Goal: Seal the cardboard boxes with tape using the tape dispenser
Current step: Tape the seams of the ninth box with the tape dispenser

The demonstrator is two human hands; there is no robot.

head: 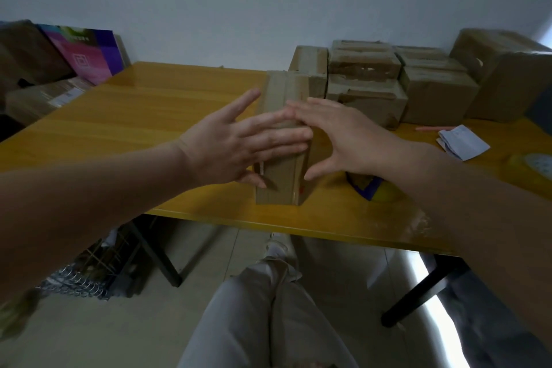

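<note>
head | I am laying my left hand (227,146) flat on the box (280,182), fingers straight and spread | my right hand (343,140) is resting open on its top, thumb held apart | box is standing near the table (149,116) front edge | other boxes (367,83) are sitting stacked behind it

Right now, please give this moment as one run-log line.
left hand: open, fingers flat across box top | right hand: open, over box's right side | box: on table, near front edge | hands: hold nothing
</note>
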